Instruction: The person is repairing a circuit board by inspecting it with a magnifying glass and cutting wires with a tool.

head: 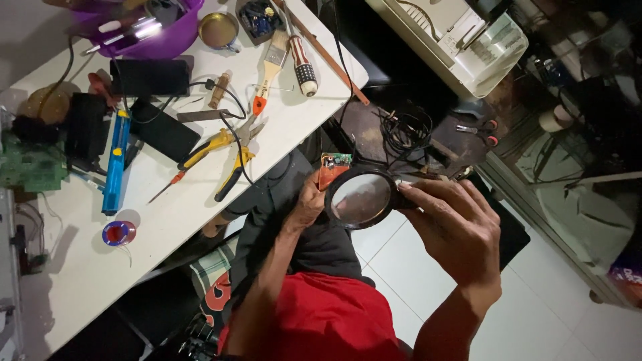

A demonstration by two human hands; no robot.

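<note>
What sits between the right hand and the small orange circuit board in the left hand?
The round black-rimmed magnifying glass, held by the right hand, sits in front of the small orange circuit board pinched by the left hand; head view.

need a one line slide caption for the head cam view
Seated by a cluttered white table, left hand holds a small circuit board behind the magnifying glass in the right hand.

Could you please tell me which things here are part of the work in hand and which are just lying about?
In hand:
- small orange circuit board, left hand
- round black-rimmed magnifying glass, right hand

Lying about on the white table:
- yellow-handled pliers
- wooden-handled paintbrush
- purple plastic bowl
- blue desoldering pump
</note>
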